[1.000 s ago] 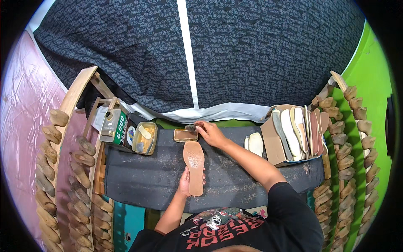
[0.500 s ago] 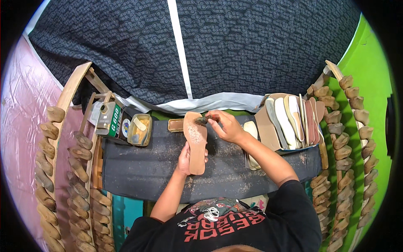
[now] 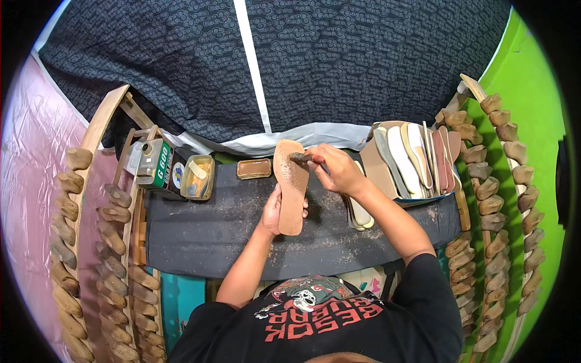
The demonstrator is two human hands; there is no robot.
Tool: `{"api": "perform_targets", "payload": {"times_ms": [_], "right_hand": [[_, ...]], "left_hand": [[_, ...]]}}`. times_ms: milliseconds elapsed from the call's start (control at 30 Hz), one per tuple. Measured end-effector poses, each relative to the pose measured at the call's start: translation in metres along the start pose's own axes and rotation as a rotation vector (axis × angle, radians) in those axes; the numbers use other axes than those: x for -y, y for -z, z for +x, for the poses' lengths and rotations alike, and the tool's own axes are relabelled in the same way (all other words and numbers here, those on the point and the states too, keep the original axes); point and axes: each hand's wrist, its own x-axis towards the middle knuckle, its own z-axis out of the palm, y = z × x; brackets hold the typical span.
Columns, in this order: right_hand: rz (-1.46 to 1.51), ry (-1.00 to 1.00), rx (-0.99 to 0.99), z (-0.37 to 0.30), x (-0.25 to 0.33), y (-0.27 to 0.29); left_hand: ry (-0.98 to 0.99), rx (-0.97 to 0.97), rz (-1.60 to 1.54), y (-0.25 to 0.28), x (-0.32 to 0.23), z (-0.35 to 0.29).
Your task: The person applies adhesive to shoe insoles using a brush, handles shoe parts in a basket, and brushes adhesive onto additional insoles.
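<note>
My left hand [image 3: 275,210] grips a tan shoe sole [image 3: 293,206] by its narrower lower half, fingers wrapped beneath it and thumb at the left edge. The sole is held above the dark-covered table, its broad end pointing away from me. Closed around a short brush-like tool [image 3: 298,157] with a dark head and reddish handle is my right hand [image 3: 336,170]. The tool's head touches the broad part of the sole, where the surface looks rough and speckled. A small brown rectangular tray [image 3: 254,169] lies just left of the sole.
On the table [image 3: 200,233] are scattered crumbs. A metal can [image 3: 155,163] and a glue-stained tub [image 3: 198,176] stand at the left. At the right, a cardboard box [image 3: 423,198] holds several upright soles, with stacked pale soles [image 3: 361,215] beside it. Racks of wooden shoe lasts [image 3: 66,230] flank both sides.
Both hands, with the sole and the tool, have shifted slightly right and away from me. The view has moved a little too. The pale patch on the sole now looks browner.
</note>
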Motion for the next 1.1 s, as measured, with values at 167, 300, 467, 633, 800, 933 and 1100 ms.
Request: {"api": "perform_targets", "payload": {"times_ms": [167, 300, 467, 633, 800, 933, 1100], "right_hand": [[0.027, 0.099, 0.086, -0.015, 0.024, -0.001], [0.156, 0.113, 0.183, -0.029, 0.048, -0.011], [0.046, 0.069, 0.108, -0.021, 0.033, -0.003], [0.001, 0.030, 0.062, -0.017, 0.022, -0.001], [0.063, 0.167, 0.133, -0.036, 0.049, -0.018], [0.094, 0.136, 0.183, -0.038, 0.050, -0.016], [0.031, 0.040, 0.076, -0.019, 0.024, -0.010]], "left_hand": [[-0.058, -0.024, 0.037, -0.008, -0.001, 0.000], [-0.155, -0.093, -0.001, -0.009, 0.000, 0.000], [-0.104, -0.031, 0.036, -0.004, 0.003, -0.008], [-0.091, 0.053, 0.041, -0.001, 0.010, -0.014], [-0.130, -0.071, -0.005, -0.001, 0.010, -0.019], [-0.145, -0.126, -0.010, 0.004, 0.007, -0.022], [-0.081, 0.055, 0.040, 0.012, 0.012, -0.027]]}}
